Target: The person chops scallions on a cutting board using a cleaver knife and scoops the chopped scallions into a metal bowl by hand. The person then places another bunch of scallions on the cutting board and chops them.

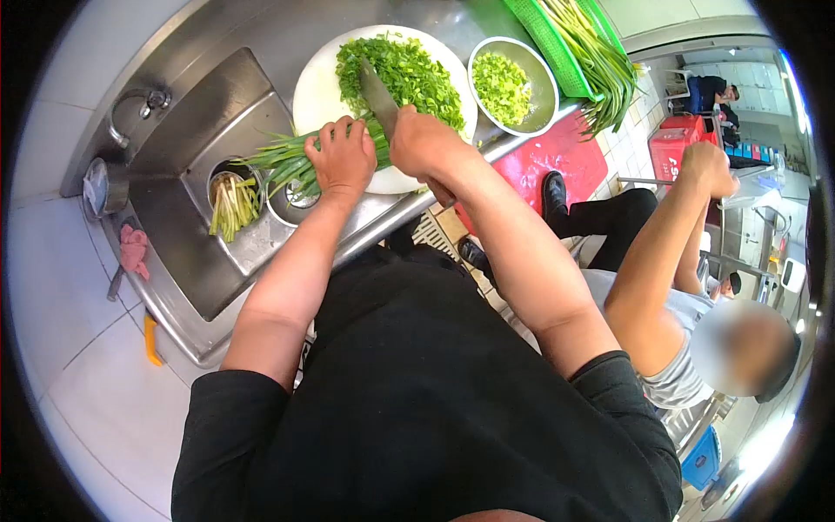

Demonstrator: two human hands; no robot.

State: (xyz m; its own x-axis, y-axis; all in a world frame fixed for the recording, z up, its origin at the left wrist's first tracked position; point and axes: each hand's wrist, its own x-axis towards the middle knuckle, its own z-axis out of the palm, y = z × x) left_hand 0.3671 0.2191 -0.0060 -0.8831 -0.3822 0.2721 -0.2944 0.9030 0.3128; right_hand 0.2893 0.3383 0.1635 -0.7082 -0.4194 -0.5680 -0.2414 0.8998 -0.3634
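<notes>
My right hand (426,146) grips the handle of a kitchen knife (377,96), its broad blade pointing away from me over a round white cutting board (315,91). My left hand (342,158) presses with bent fingers on a bundle of green onions (283,162), just left of the blade. The long leaves stick out past the board's left edge over the sink. Chopped green onion (413,74) is heaped on the far part of the board. The knife's cutting edge is partly hidden by the greens and my hand.
A metal bowl (547,109) holds paler chopped pieces. Beyond it, a green basket (570,74) carries whole green onions. Cut stalks (233,209) stand in a container in the steel sink (204,113), below a faucet (139,109). A co-worker (661,322) sits close on my right.
</notes>
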